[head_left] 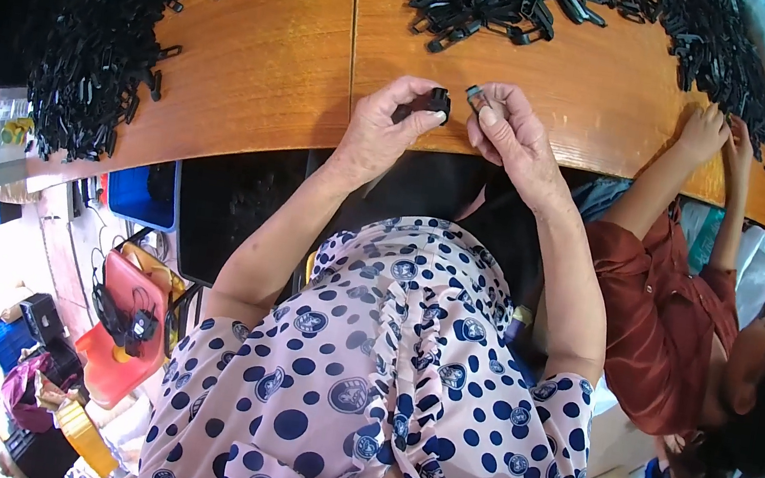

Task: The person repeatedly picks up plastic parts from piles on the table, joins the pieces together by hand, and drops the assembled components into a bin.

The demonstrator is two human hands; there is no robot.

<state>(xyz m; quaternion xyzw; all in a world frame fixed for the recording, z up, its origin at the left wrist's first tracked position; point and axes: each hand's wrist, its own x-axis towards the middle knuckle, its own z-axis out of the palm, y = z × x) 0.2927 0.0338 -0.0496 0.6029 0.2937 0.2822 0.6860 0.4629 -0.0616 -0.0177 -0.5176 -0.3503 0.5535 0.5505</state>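
Observation:
Both hands are raised near the front edge of the wooden table, a small gap between them. My left hand pinches a small black plastic piece between thumb and fingers. Facing it, my right hand is closed on a small dark piece with a teal end; the fingers cover most of it, so its kind is unclear. Beyond my hands lies a heap of black plastic pieces, elongated, some with open loops at the end.
More black pieces cover the table's left side, and others its far right. The wooden tabletop has a seam. At right, a person in a red-brown shirt reaches onto the table. A blue bin and red chair stand left.

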